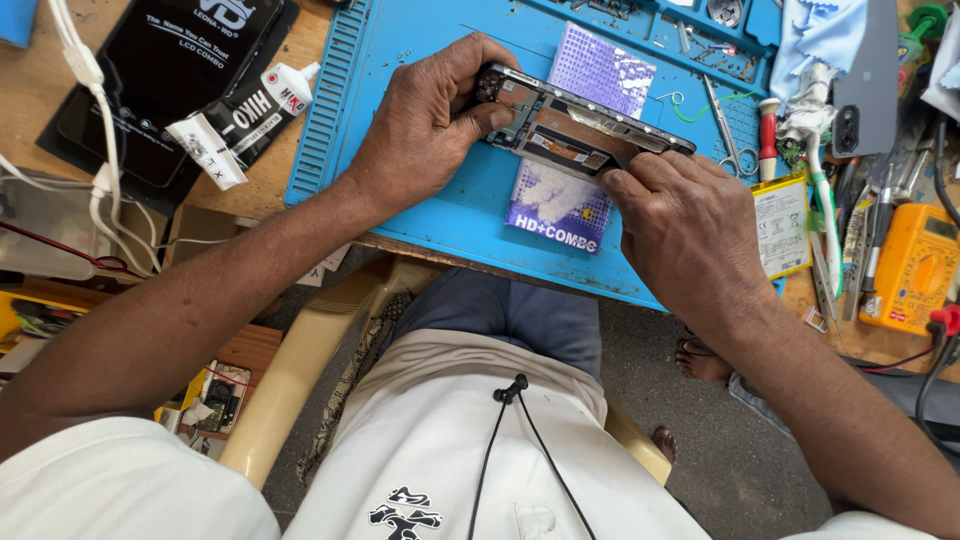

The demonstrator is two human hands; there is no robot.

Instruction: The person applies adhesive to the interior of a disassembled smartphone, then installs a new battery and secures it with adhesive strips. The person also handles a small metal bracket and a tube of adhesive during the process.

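My left hand [425,125] and right hand [690,235] both grip the opened phone [570,125]. My fingers hide its two ends. The purple box [575,195] beneath is partly covered.

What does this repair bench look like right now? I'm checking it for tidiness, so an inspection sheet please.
Surface: blue work mat on a wooden table.
Job's things: opened phone, insides exposed, held above a purple packet.
Clutter: tweezers, glue tube, flat battery, yellow multimeter, black box.
Hands: left hand grips the phone's end; right hand presses its edge.
Cables: white cable at one side, meter leads at the other.
Surroundings: another person's feet under the table.
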